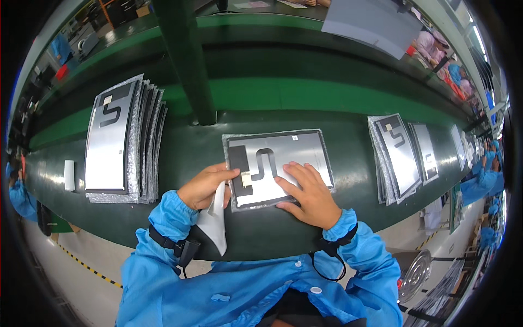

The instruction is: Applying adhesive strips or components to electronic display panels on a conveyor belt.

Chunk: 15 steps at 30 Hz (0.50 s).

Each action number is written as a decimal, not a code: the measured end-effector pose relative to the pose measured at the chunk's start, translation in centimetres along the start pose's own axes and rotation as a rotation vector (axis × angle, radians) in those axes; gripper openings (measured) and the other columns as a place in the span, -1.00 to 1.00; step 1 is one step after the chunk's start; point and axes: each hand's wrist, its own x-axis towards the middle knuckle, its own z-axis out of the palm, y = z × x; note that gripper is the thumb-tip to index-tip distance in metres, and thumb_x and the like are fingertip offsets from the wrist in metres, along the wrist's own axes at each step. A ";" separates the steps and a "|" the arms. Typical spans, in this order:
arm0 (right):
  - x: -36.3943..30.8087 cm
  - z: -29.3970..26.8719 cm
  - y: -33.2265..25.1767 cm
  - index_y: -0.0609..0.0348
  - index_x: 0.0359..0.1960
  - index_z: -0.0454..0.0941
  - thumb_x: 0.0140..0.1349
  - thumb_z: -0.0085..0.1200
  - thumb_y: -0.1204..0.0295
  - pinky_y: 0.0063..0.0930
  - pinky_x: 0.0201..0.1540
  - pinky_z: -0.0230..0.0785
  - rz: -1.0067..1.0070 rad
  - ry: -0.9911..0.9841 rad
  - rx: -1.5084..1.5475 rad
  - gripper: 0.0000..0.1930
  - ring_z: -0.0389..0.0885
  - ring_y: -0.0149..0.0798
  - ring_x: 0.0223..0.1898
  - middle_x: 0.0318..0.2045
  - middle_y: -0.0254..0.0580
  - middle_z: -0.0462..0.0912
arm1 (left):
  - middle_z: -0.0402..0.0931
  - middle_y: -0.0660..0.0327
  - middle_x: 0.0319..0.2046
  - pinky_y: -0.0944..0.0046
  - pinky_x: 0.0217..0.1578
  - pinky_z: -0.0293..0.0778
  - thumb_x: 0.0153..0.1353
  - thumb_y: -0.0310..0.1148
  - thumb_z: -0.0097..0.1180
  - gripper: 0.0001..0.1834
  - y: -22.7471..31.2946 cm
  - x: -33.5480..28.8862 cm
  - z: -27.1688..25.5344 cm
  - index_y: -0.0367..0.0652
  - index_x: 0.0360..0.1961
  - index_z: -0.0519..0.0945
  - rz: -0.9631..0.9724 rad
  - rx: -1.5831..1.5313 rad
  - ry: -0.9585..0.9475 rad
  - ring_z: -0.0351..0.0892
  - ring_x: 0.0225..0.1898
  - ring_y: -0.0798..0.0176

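Observation:
In front of me on the green bench lies a flat silver display panel point(278, 155) with a black curved strip and a dark block at its left end. Clear bubble wrap shows around its edges. My left hand point(204, 188) is closed on a white cloth point(214, 223), which hangs down over the bench's near edge. The thumb of that hand rests at the panel's left edge, by a small pale label point(246, 178). Spread over the panel's right half, my right hand point(310, 193) rests with its fingers apart and grips nothing.
A tall stack of similar panels with bubble wrap point(111, 147) stands at the left, beside a small white roll point(69, 175). More panels point(400, 155) lie at the right. A green post point(188, 65) rises behind the work. Other people in blue point(482, 182) are at the far right.

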 end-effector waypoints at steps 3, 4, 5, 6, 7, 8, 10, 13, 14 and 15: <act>0.5 0.6 0.0 0.01 0.29 0.52 0.21 0.33 0.12 0.16 0.41 0.15 0.064 0.019 -0.016 -0.39 0.34 0.11 0.39 0.32 0.05 0.43 | 0.61 -0.09 -0.05 0.31 -0.75 0.46 0.41 -0.13 0.18 -0.40 0.7 -0.9 0.0 -0.32 0.30 0.38 0.104 0.001 0.057 0.56 -0.71 0.25; 0.6 0.6 0.1 0.01 0.29 0.52 0.21 0.33 0.12 0.16 0.41 0.15 0.076 0.010 -0.007 -0.39 0.34 0.11 0.39 0.32 0.05 0.43 | 0.61 -0.09 -0.05 0.31 -0.75 0.46 0.41 -0.13 0.18 -0.40 0.8 -1.3 -0.3 -0.32 0.30 0.38 0.087 -0.001 0.057 0.56 -0.71 0.25; 1.0 0.5 0.4 0.01 0.28 0.52 0.22 0.33 0.13 0.15 0.41 0.15 0.054 0.016 -0.014 -0.39 0.35 0.11 0.38 0.31 0.04 0.43 | 0.61 -0.08 -0.05 0.32 -0.74 0.46 0.41 -0.12 0.17 -0.32 0.9 -1.7 -0.4 -0.34 0.37 0.30 0.100 -0.005 0.089 0.56 -0.71 0.25; 1.1 0.5 0.7 0.01 0.28 0.53 0.22 0.33 0.14 0.15 0.41 0.15 0.033 0.019 -0.020 -0.40 0.36 0.11 0.37 0.31 0.04 0.44 | 0.62 -0.08 -0.06 0.33 -0.74 0.46 0.41 -0.11 0.16 -0.25 0.9 -2.1 -0.5 -0.36 0.44 0.23 0.112 -0.011 0.121 0.56 -0.71 0.26; 1.1 0.5 0.7 0.00 0.28 0.53 0.22 0.33 0.14 0.15 0.41 0.15 0.038 0.021 -0.013 -0.41 0.35 0.11 0.37 0.31 0.04 0.44 | 0.61 -0.09 -0.01 0.36 -0.72 0.45 0.42 -0.09 0.14 -0.22 0.8 -2.4 -0.6 -0.37 0.47 0.20 0.105 0.045 0.117 0.55 -0.70 0.29; 1.0 0.7 0.6 0.00 0.28 0.53 0.22 0.33 0.14 0.15 0.41 0.15 0.053 0.010 -0.004 -0.41 0.35 0.11 0.37 0.31 0.04 0.44 | 0.61 -0.09 -0.01 0.36 -0.72 0.45 0.42 -0.09 0.14 -0.22 0.6 -2.6 -0.7 -0.37 0.47 0.20 0.085 0.042 0.114 0.55 -0.70 0.29; 0.9 0.7 0.9 0.02 0.30 0.50 0.21 0.33 0.14 0.14 0.42 0.14 0.046 0.022 -0.005 -0.37 0.34 0.12 0.38 0.31 0.04 0.44 | 0.60 -0.08 0.05 0.39 -0.71 0.44 0.43 -0.11 0.11 -0.27 0.8 -2.8 -0.7 -0.39 0.44 0.26 0.172 0.211 0.115 0.53 -0.70 0.34; 0.5 0.3 1.4 0.11 0.28 0.48 0.13 0.42 0.17 0.12 0.43 0.15 0.124 0.089 0.180 -0.31 0.34 0.13 0.39 0.30 0.03 0.45 | 0.58 -0.04 0.15 0.45 -0.68 0.43 0.47 -0.15 0.04 -0.35 1.1 -3.8 -0.1 -0.40 0.40 0.31 0.282 0.333 0.159 0.50 -0.70 0.40; 0.2 0.1 1.6 0.13 0.27 0.47 0.10 0.44 0.17 0.11 0.43 0.16 0.139 0.162 0.296 -0.29 0.33 0.14 0.40 0.29 0.02 0.45 | 0.58 -0.03 0.18 0.47 -0.67 0.43 0.48 -0.16 0.02 -0.37 0.9 -4.0 0.0 -0.41 0.40 0.31 0.340 0.399 0.162 0.50 -0.70 0.41; -0.1 -0.4 1.8 0.14 0.22 0.52 0.05 0.47 0.17 0.12 0.42 0.18 0.122 0.143 0.235 -0.31 0.34 0.13 0.40 0.28 0.03 0.46 | 0.55 0.01 0.23 0.47 -0.62 0.45 0.49 -0.21 0.03 -0.43 0.4 -4.0 -0.2 -0.32 0.39 0.35 0.316 0.352 0.034 0.51 -0.66 0.44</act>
